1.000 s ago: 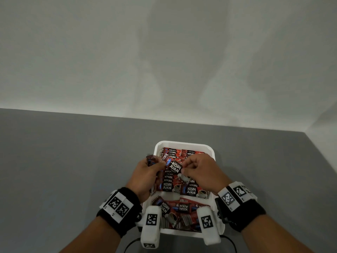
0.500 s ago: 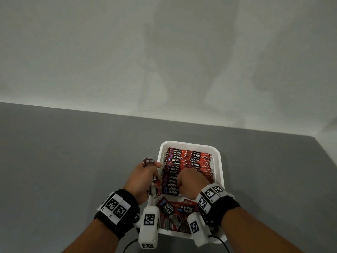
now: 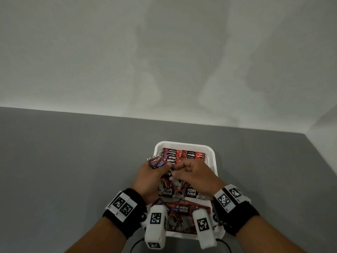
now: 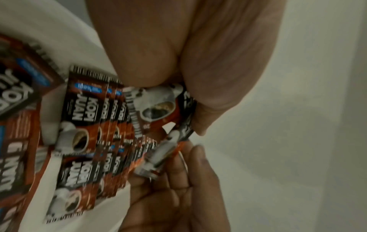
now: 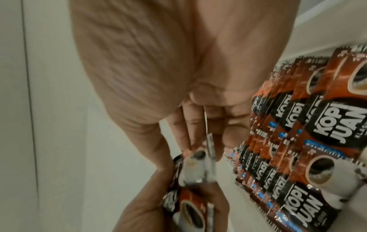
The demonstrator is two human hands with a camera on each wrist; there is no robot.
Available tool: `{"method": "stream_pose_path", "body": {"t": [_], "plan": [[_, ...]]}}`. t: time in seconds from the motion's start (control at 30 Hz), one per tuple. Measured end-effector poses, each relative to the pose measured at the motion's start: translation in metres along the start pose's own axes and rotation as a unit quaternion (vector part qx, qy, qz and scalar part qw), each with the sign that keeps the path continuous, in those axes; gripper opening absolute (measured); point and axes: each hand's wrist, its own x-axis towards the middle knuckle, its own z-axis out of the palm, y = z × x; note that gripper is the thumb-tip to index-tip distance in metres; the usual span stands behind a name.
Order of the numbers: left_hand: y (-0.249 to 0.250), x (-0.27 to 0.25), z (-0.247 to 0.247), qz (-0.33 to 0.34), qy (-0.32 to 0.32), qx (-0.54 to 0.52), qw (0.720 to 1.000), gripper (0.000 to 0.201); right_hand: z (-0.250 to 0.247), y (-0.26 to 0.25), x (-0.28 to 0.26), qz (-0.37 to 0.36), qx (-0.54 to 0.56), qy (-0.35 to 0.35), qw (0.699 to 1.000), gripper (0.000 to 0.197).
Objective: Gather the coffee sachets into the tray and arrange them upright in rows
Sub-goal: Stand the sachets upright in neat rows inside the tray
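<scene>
Coffee sachets, red-brown foil packets (image 3: 184,155), stand in rows in the white plastic tray (image 3: 212,157) on the grey counter (image 3: 73,161). My left hand (image 3: 149,177) still grips a small bunch (image 3: 156,161); my right hand (image 3: 196,175), back from the rows, now pinches one off it.

grey table (image 3: 73,170), pale wall (image 3: 164,52)

Black wristbands (image 3: 125,214) with white square-coded tags, white wrist cameras (image 3: 156,227).

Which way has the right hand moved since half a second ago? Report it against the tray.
Yes: the right hand moved toward the tray's far rim, reaching the left hand's sachets.
</scene>
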Motion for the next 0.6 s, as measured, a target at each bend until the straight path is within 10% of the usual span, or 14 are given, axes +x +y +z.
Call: {"method": "stream_pose_path", "body": {"t": [0.6], "plan": [[-0.002,0.001,-0.002,-0.024,0.067,0.067,0.995,0.023,-0.033,0.035,-0.009,0.022,-0.322,-0.004,0.947,0.012]]}}
